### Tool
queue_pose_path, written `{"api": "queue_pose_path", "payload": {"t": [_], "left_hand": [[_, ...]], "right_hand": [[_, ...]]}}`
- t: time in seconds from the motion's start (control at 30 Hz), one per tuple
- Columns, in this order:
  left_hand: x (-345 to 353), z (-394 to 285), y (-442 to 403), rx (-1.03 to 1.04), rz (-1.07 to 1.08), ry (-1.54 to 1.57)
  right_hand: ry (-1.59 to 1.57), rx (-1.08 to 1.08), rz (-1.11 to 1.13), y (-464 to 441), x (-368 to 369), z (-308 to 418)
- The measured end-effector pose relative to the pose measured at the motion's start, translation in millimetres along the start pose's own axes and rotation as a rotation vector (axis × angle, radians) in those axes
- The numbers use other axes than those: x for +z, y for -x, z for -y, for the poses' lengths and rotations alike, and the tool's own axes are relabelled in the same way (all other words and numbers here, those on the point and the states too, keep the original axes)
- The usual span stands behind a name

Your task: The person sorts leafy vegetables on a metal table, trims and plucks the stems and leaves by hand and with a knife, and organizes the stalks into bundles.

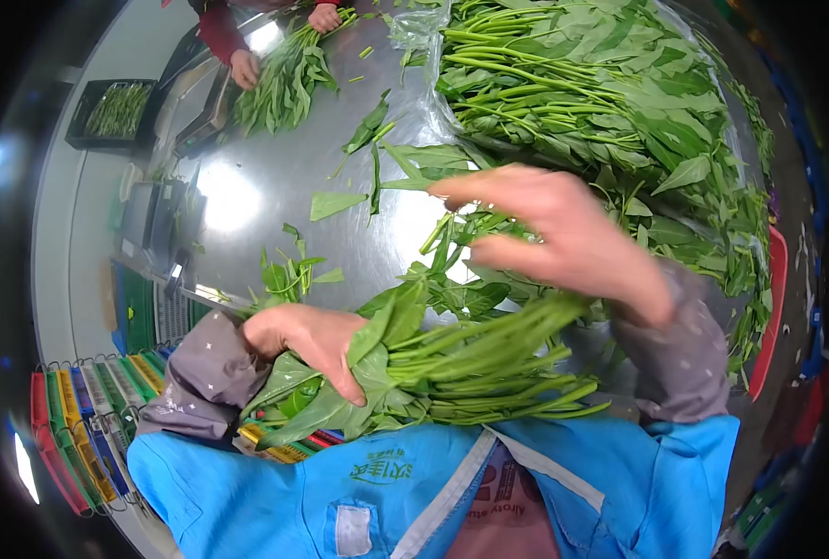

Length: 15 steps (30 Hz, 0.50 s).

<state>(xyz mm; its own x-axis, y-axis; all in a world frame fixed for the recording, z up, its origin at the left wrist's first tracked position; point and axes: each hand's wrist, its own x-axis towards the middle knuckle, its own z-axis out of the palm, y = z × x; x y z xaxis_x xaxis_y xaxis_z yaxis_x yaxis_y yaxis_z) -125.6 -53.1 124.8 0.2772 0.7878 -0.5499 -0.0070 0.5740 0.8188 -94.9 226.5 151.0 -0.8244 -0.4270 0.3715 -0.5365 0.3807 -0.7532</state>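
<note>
Gently now: left grip (pixel 319 337) closed round leafy end of green bunch (pixel 489 368), at near edge of bench (pixel 279 172); right grip (pixel 563 219) open-fingered, blurred, seemingly empty near loose greens (pixel 479 296). Best hold snugly without crushing leaves, stem ends level.

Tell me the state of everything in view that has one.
Left hand: closed on the held bunch
Right hand: open, motion-blurred
Held bunch: gripped at its leafy end
Large leafy pile: heaped
Far bunch: leaves fanned out
Black crate: loaded with greens
Blue garment: partly open in front
</note>
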Motion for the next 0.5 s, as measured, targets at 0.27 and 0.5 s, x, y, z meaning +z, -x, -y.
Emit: {"api": "queue_pose_path", "payload": {"t": [0.27,0.5], "left_hand": [[-19.3,-46.5,13.8,-0.218,0.069,-0.254],[-63.0,-47.0,-12.0,-0.272,0.076,-0.478]], "right_hand": [[-0.835,0.431,0.912,54.1,79.9,-38.4],[-0.890,0.434,0.719,94.3,104.9,-27.7]]}}
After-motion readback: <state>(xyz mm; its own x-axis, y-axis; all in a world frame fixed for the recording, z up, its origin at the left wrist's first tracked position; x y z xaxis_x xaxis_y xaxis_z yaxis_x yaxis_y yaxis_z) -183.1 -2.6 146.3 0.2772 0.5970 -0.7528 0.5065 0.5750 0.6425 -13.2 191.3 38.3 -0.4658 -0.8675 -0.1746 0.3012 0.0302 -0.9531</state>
